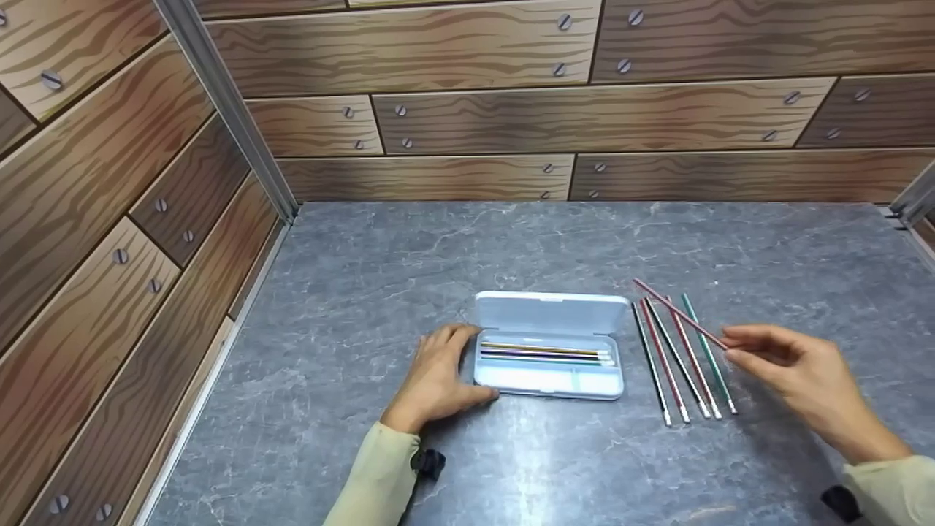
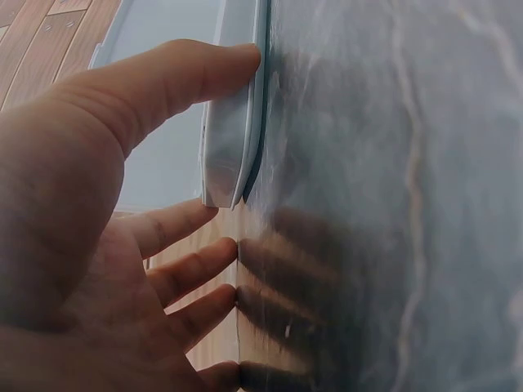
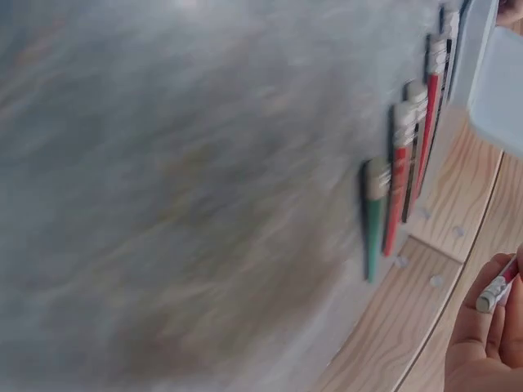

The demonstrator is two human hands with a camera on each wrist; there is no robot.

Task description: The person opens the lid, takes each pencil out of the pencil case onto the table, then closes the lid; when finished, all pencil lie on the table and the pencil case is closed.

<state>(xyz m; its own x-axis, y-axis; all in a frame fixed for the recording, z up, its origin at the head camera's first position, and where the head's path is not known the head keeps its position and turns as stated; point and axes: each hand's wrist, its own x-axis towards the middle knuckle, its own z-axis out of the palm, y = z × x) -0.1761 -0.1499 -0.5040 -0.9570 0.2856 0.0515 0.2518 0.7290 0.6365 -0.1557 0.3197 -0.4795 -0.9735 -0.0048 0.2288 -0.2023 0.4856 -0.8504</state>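
A translucent pencil case [image 1: 551, 383] lies with its lid [image 1: 553, 313] raised at the back. Several pencils [image 1: 544, 353] lie lengthwise inside, eraser ends to the right. My left hand [image 1: 436, 376] holds the case's left end, thumb on the front edge and index finger near the back; its other fingers are spread behind, as the left wrist view shows. Right of the case, my right hand [image 1: 811, 372] pinches a red pencil [image 1: 676, 313] near its eraser end, above several black, red and green pencils [image 1: 707, 358] on the table. The held pencil's eraser [image 3: 492, 299] shows in the right wrist view.
The grey marbled tabletop [image 1: 409, 256] carries the case and the loose pencils. Wood-patterned panels [image 1: 467, 124] stand along the back and left, with a metal corner post [image 1: 226, 95] between them.
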